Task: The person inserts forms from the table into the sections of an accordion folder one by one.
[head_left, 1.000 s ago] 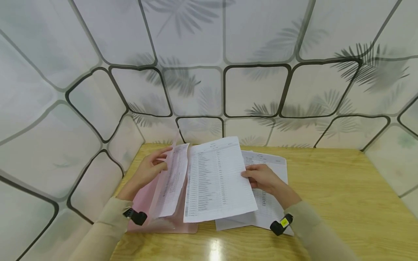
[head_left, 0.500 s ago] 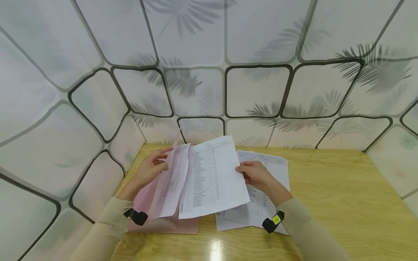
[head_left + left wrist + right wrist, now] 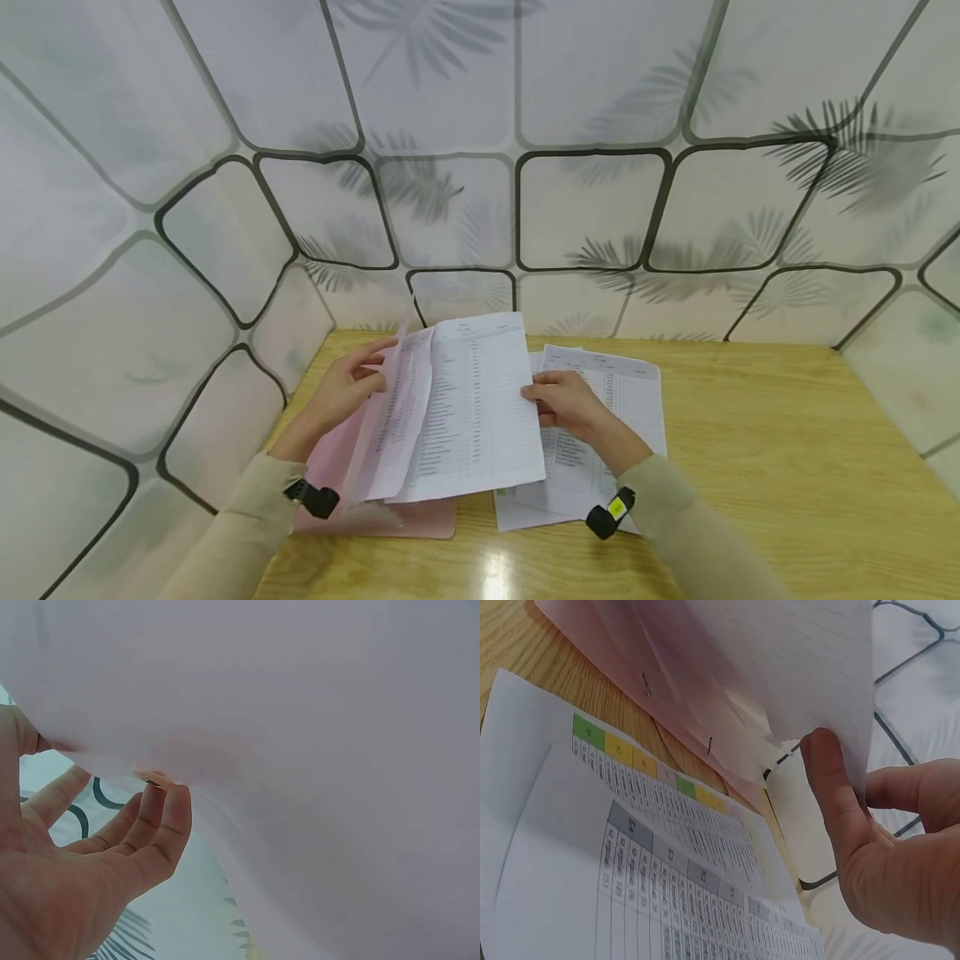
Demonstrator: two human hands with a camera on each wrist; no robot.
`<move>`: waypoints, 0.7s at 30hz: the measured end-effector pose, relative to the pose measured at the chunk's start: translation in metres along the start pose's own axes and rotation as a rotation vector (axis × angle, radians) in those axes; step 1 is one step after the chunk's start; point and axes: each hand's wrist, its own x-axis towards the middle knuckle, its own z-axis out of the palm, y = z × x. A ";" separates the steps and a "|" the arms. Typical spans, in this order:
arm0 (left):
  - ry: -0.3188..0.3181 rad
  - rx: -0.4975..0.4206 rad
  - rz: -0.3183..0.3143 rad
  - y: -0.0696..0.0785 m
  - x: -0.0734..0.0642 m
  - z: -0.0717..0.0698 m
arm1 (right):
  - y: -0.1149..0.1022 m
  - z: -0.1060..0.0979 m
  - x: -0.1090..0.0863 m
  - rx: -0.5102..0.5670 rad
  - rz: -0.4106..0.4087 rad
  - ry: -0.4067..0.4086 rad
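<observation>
In the head view, our left hand [image 3: 347,387] grips the raised flap [image 3: 369,437] of a pink folder [image 3: 431,521]; our right hand [image 3: 566,402] pinches a printed sheet [image 3: 480,408], with loose papers [image 3: 622,400] on the table [image 3: 787,442] beneath its edge. The left wrist view shows our curled fingers [image 3: 169,825] at the flap's edge. The right wrist view shows our fingertips pinching the sheet above the papers.

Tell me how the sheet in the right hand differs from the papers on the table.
The held sheet is raised at a slant, while the loose papers lie flat on the table. The right hand pinches the held sheet's edge; neither hand grips the loose papers. One of the loose papers has green and yellow cells; none show on the held sheet. Both are white with printed rows.
</observation>
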 end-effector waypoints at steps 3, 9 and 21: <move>0.004 -0.001 0.001 0.000 0.000 0.000 | -0.001 0.007 -0.002 -0.037 -0.001 0.000; 0.002 -0.004 0.007 0.000 0.000 -0.001 | 0.001 0.017 -0.005 -0.134 0.028 -0.032; -0.005 -0.010 0.013 0.000 0.000 -0.002 | 0.003 0.033 -0.007 -0.098 0.029 -0.083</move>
